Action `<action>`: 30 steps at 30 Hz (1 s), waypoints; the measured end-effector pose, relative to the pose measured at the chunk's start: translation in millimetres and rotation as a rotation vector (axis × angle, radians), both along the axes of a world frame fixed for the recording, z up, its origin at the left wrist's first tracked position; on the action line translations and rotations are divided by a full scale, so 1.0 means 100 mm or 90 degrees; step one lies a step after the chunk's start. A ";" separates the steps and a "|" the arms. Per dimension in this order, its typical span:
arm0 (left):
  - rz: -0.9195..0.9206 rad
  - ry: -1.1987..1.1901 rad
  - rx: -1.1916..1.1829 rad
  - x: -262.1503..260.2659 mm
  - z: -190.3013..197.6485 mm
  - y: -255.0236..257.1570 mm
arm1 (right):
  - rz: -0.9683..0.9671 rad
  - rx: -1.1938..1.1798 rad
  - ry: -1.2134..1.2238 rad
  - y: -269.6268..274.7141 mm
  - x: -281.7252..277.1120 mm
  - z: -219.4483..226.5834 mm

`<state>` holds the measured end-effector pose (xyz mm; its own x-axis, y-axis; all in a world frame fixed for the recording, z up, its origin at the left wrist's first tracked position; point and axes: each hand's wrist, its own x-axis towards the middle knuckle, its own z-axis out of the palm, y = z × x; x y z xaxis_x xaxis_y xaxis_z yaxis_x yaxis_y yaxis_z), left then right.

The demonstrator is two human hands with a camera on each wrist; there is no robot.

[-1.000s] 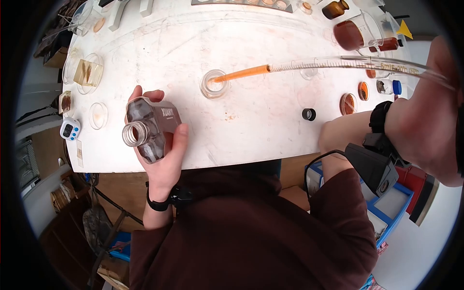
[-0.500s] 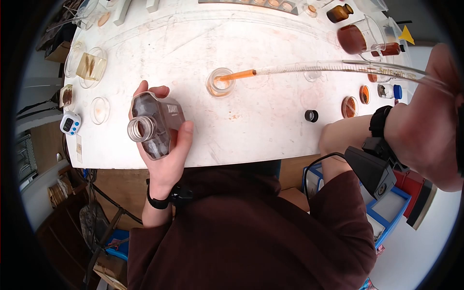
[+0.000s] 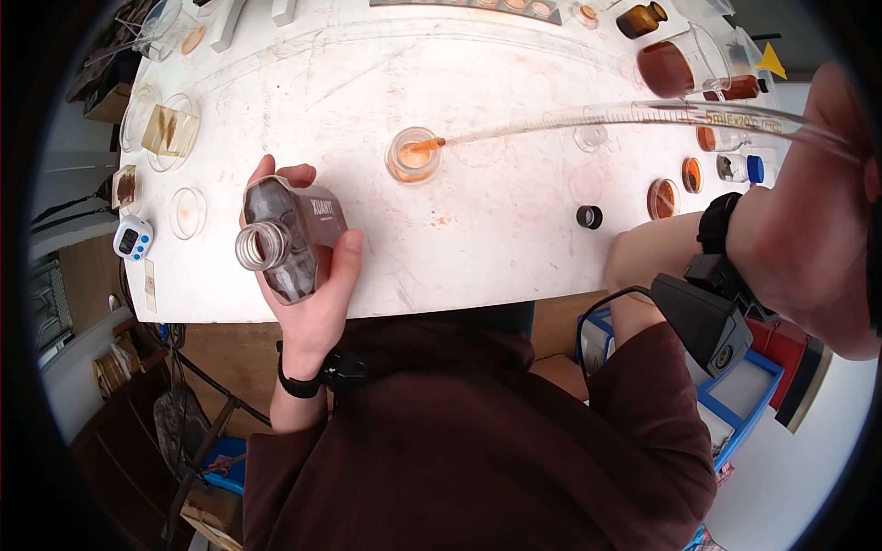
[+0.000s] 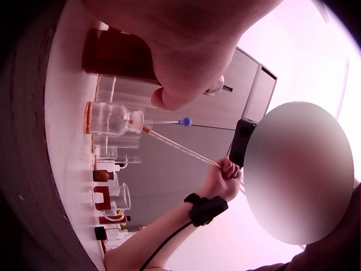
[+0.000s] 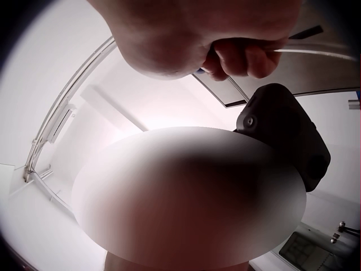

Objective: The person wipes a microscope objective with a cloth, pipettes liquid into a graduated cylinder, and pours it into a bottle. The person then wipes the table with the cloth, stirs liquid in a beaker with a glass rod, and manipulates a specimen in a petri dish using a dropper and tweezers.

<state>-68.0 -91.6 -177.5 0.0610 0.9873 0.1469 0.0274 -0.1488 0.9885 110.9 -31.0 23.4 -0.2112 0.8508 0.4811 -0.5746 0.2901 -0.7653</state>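
Note:
My left hand (image 3: 312, 317) grips an uncapped, flat-sided bottle (image 3: 299, 243) lettered XUANYI, its threaded mouth facing up. High on the right, my right hand (image 3: 799, 220) holds a long graduated glass pipette (image 3: 570, 119), fingers curled round its upper end in the left wrist view. A little orange liquid shows near the pipette's lower end, which meets the mouth of a small clear glass bottle (image 4: 117, 118). Orange liquid covers that bottle's bottom. In the right wrist view, curled fingers (image 5: 242, 59) are near the pipette; the hand hides much of its top end.
A black cap (image 3: 588, 217) lies on the white table (image 3: 496, 248) to the right. Orange dishes (image 3: 661, 198), a beaker of dark red liquid (image 3: 666, 69) and a brown bottle (image 3: 641, 18) stand beyond. On the left are a timer (image 3: 133, 239) and petri dishes (image 3: 187, 213).
The orange column in the pipette has shrunk towards its tip, and more orange shows inside the small glass bottle. Both hands keep their holds nearly in place.

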 end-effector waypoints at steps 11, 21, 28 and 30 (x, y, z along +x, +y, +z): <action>0.001 0.016 0.010 0.00 0.00 0.01 | -0.008 -0.016 0.012 -0.04 0.02 -0.02; 0.000 0.016 0.015 0.00 -0.01 0.01 | -0.017 -0.028 0.029 -0.06 0.02 -0.02; 0.004 0.004 -0.016 0.00 0.03 0.00 | -0.020 -0.036 0.046 -0.05 0.00 -0.01; 0.004 0.016 -0.010 -0.01 0.01 0.00 | -0.021 -0.039 0.049 -0.06 0.01 -0.02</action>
<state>-68.7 -91.1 -176.5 0.0575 0.9899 0.1295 0.0532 -0.1325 0.9898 111.7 -36.6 21.8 -0.1470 0.8853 0.4411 -0.6230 0.2636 -0.7365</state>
